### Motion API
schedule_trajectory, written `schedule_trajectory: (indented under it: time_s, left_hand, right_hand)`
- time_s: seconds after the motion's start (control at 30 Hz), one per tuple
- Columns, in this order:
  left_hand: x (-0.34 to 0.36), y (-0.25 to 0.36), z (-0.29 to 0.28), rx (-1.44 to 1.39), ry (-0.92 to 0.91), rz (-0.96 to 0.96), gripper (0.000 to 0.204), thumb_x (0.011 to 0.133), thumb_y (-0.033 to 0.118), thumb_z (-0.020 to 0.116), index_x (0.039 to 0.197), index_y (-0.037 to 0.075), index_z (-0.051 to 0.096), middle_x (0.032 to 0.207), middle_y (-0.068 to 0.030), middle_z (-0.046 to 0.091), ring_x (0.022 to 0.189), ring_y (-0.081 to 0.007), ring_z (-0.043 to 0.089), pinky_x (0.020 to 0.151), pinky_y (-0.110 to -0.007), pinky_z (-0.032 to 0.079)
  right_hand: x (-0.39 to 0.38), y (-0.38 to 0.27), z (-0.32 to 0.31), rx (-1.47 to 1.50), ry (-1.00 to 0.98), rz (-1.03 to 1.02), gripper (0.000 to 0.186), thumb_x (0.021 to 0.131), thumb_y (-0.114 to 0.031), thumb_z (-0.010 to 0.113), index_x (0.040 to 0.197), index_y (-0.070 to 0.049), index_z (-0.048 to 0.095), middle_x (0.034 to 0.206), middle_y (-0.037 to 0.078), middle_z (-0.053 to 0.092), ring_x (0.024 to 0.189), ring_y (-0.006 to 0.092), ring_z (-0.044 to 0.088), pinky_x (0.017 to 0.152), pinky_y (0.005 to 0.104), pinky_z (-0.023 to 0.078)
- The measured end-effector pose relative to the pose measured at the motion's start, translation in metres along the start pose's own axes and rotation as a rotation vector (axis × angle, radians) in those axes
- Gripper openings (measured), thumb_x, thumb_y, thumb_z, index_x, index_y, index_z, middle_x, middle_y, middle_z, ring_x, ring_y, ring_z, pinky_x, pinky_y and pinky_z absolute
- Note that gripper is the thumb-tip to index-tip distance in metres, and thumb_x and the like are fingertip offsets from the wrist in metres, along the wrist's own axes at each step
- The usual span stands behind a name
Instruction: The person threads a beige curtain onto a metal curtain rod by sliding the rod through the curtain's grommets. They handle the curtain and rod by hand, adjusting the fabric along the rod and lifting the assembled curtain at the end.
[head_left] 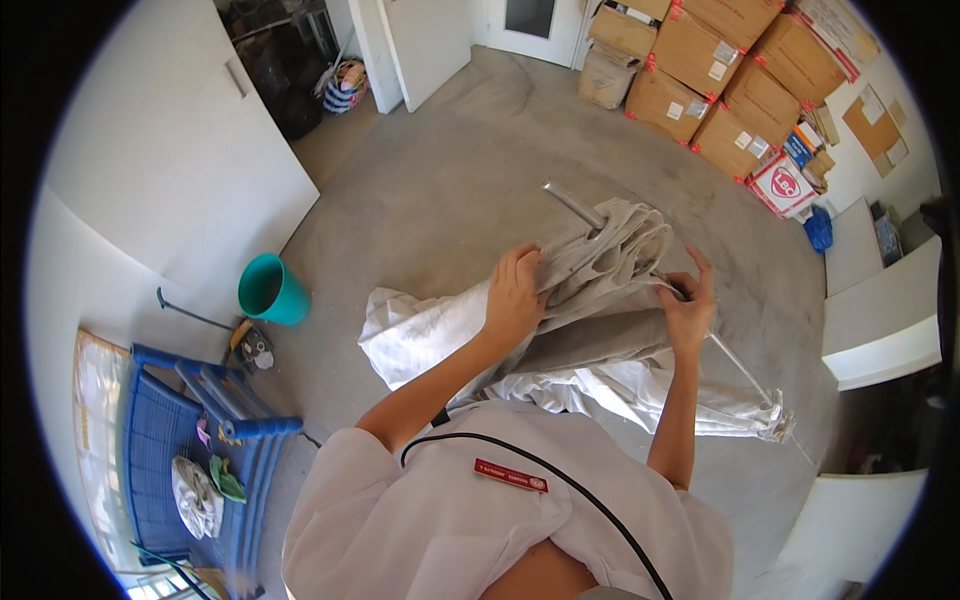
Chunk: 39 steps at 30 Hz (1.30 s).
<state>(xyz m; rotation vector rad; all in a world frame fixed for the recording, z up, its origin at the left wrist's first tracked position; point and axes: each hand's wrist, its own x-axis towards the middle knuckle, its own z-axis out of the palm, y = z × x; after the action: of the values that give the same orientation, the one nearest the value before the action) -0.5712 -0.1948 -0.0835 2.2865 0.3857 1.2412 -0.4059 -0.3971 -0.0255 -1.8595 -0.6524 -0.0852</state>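
A pale beige curtain [600, 350], bunched in thick folds, hangs in front of my body. Out of its top pokes the bare end of a metal rod [574, 205]. My left hand [515, 290] is closed on the left side of the gathered folds. With thumb and fingers, my right hand [688, 300] pinches the curtain's edge on the right, its index finger raised. A second thin metal rod [738, 358] slants down to the right below that hand, ending in bunched cloth. The white lower part of the curtain spreads left and right, and folds hide where the rods run.
A teal bin [274, 289] stands on the left, near a blue bench [190, 440] with cloths on it. Stacked cardboard boxes [740, 100] fill the far right corner. White cabinets [880, 310] line the right wall. An open white door [425, 50] stands at the back.
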Motion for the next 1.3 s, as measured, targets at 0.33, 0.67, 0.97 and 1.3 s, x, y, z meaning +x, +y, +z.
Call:
schedule_trajectory:
  time_s: [0.33, 0.67, 0.97, 1.3]
  left_hand:
    - [-0.031, -0.066, -0.054, -0.591, -0.217, -0.716, 0.024, 0.089, 0.016, 0.074, 0.107, 0.000, 0.073, 0.087, -0.0046, 0.069, 0.078, -0.0095, 0.059, 0.070, -0.026, 0.048]
    - [0.146, -0.001, -0.114, -0.359, -0.317, 0.048, 0.009, 0.089, 0.008, 0.071, 0.091, 0.000, 0.075, 0.086, -0.0010, 0.059, 0.076, -0.0094, 0.053, 0.068, -0.026, 0.043]
    - [0.184, -0.044, -0.023, -0.824, -0.871, -0.388, 0.016, 0.092, 0.018, 0.070, 0.090, 0.003, 0.074, 0.088, 0.0016, 0.064, 0.081, -0.0081, 0.056, 0.075, -0.027, 0.047]
    - [0.110, -0.036, 0.039, -0.838, -0.609, -0.305, 0.024, 0.095, 0.019, 0.066, 0.114, 0.004, 0.067, 0.099, 0.0009, 0.068, 0.086, -0.0124, 0.057, 0.080, -0.028, 0.047]
  right_hand:
    - [-0.006, 0.013, 0.007, -0.021, -0.034, 0.018, 0.073, 0.072, 0.007, 0.075, 0.138, -0.012, 0.050, 0.082, 0.008, 0.071, 0.075, 0.0120, 0.065, 0.072, 0.0245, 0.051]
    - [0.001, 0.011, 0.003, 0.018, -0.076, -0.059, 0.073, 0.073, 0.000, 0.079, 0.139, -0.014, 0.050, 0.081, 0.008, 0.072, 0.073, 0.0142, 0.067, 0.073, 0.0272, 0.053]
    - [-0.013, 0.014, 0.002, 0.011, -0.039, 0.004, 0.077, 0.070, 0.001, 0.080, 0.138, -0.017, 0.050, 0.087, 0.010, 0.074, 0.080, 0.0161, 0.070, 0.079, 0.0287, 0.055]
    - [-0.015, -0.026, -0.002, 0.147, 0.072, 0.024, 0.075, 0.068, 0.009, 0.073, 0.137, -0.009, 0.049, 0.084, 0.008, 0.071, 0.080, 0.0135, 0.067, 0.077, 0.0251, 0.053]
